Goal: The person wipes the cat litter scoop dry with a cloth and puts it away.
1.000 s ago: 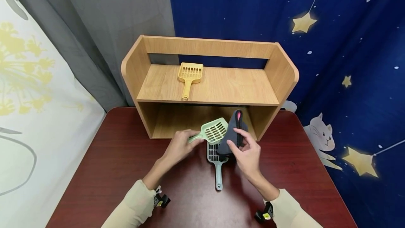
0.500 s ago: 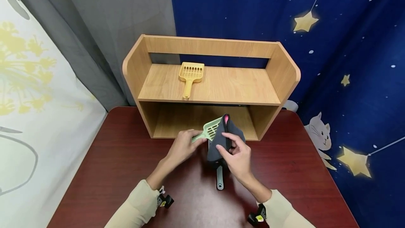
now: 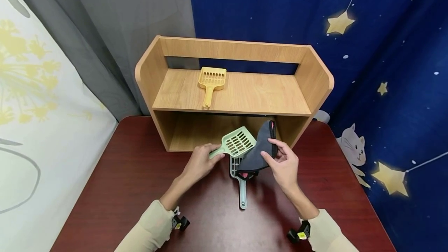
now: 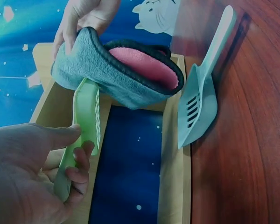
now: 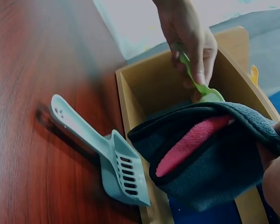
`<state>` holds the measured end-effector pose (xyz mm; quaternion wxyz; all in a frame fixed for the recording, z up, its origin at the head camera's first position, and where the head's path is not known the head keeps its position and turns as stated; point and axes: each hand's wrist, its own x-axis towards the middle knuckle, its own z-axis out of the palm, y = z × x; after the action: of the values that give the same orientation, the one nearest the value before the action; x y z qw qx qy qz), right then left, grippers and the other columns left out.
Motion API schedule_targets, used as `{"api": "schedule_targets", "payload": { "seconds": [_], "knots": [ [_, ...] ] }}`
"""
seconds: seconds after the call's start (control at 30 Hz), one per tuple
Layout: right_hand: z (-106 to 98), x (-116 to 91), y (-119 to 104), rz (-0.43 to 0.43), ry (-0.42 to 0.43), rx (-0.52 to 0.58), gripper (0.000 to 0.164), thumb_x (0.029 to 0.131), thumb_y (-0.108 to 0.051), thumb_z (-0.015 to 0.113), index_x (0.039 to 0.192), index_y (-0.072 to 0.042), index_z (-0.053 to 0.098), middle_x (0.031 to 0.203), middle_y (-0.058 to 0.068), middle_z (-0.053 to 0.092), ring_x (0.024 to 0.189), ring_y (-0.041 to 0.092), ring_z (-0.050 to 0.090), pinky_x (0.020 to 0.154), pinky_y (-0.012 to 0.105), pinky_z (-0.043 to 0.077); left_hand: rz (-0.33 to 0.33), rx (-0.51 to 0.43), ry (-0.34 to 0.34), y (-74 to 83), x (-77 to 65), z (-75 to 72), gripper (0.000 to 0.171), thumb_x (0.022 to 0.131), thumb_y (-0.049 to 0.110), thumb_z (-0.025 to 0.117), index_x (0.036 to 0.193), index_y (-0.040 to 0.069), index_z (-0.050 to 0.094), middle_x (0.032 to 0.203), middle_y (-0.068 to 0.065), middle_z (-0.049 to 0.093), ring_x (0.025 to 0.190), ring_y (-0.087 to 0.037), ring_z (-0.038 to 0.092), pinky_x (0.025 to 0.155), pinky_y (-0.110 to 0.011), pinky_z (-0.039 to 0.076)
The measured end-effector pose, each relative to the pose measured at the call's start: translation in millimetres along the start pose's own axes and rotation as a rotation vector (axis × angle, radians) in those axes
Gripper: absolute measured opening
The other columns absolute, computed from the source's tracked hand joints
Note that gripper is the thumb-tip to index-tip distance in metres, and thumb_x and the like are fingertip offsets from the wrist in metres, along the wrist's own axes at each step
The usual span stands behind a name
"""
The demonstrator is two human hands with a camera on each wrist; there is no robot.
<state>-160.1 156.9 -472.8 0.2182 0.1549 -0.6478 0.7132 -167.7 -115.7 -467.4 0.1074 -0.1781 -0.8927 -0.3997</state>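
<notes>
My left hand grips the handle of a light green slotted litter scoop, held up in front of the shelf's lower compartment. A folded dark grey cloth with black edging and a pink inner side is pinched by my right hand. In the left wrist view the cloth touches or overlaps the tip of the green scoop. Below them a grey-blue litter scoop lies on the table, its handle toward me; the cloth partly covers its slotted head in the head view.
A wooden two-tier shelf stands at the back of the dark red table. On its upper board lies a yellow litter scoop. Behind hang grey and blue star-patterned curtains.
The right hand swept the cloth left across the green scoop's head, then back to the right, showing the slots again. The left hand stayed almost in place. The grey-blue scoop did not move.
</notes>
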Motion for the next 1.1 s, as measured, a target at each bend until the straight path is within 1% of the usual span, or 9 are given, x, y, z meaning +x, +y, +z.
{"api": "schedule_targets", "payload": {
  "seconds": [0.2,0.4,0.53,0.7,0.8,1.0,1.1],
  "knots": [
    [-14.1,3.1,-6.7,-0.023,-0.024,-0.007,0.048,0.079,0.026,0.076,0.124,0.016,0.067,0.104,0.021,0.076,0.084,0.014,0.075,0.071,0.025,0.061,-0.035,0.004,0.033,-7.8,-1.1,6.1,0.037,0.093,0.007,0.080,0.127,-0.007,0.073,0.111,-0.019,0.076,0.083,-0.024,0.066,0.078,-0.044,0.056],
    [-27.2,5.3,-15.8,-0.011,-0.044,-0.067,0.047,0.080,0.025,0.077,0.125,0.016,0.066,0.106,0.006,0.077,0.085,0.012,0.076,0.072,0.025,0.061,-0.089,-0.008,0.068,-22.3,0.0,13.7,0.040,0.094,0.005,0.078,0.131,-0.008,0.070,0.113,-0.021,0.075,0.085,-0.026,0.067,0.078,-0.045,0.056],
    [-35.4,5.5,-19.4,-0.003,-0.043,-0.090,0.047,0.081,0.023,0.077,0.126,0.016,0.066,0.106,0.003,0.077,0.086,0.010,0.075,0.073,0.024,0.061,-0.110,-0.005,0.081,-32.4,2.2,18.8,0.041,0.093,0.003,0.078,0.132,-0.009,0.069,0.115,-0.023,0.075,0.087,-0.028,0.068,0.078,-0.046,0.057],
    [-44.9,4.2,-20.4,0.015,-0.028,-0.111,0.047,0.082,0.022,0.077,0.126,0.015,0.066,0.107,0.003,0.077,0.088,0.010,0.075,0.074,0.025,0.061,-0.133,-0.006,0.089,-42.6,4.8,23.8,0.044,0.093,0.000,0.076,0.134,-0.012,0.065,0.116,-0.028,0.072,0.090,-0.033,0.068,0.078,-0.050,0.056],
    [-48.9,3.6,-22.0,0.024,-0.022,-0.123,0.047,0.082,0.022,0.078,0.127,0.015,0.066,0.107,0.001,0.077,0.088,0.010,0.075,0.074,0.024,0.061,-0.157,-0.025,0.088,-49.5,6.8,27.0,0.047,0.094,-0.001,0.075,0.138,-0.013,0.061,0.120,-0.031,0.070,0.096,-0.038,0.069,0.082,-0.053,0.056],
    [-54.4,2.9,-23.1,0.032,-0.013,-0.136,0.047,0.082,0.021,0.078,0.127,0.015,0.066,0.107,0.000,0.078,0.088,0.009,0.076,0.074,0.024,0.061,-0.244,-0.059,0.068,-64.3,14.2,34.6,0.051,0.097,-0.001,0.071,0.143,-0.016,0.055,0.131,-0.034,0.065,0.111,-0.042,0.066,0.094,-0.056,0.053],
    [-55.7,1.7,-21.7,0.043,-0.008,-0.134,0.047,0.082,0.021,0.078,0.127,0.014,0.066,0.107,0.001,0.078,0.088,0.010,0.076,0.074,0.024,0.061,-0.287,-0.070,0.056,-70.7,19.3,38.3,0.052,0.098,0.000,0.069,0.145,-0.016,0.053,0.131,-0.034,0.064,0.111,-0.042,0.064,0.095,-0.057,0.051]
  ]
}}
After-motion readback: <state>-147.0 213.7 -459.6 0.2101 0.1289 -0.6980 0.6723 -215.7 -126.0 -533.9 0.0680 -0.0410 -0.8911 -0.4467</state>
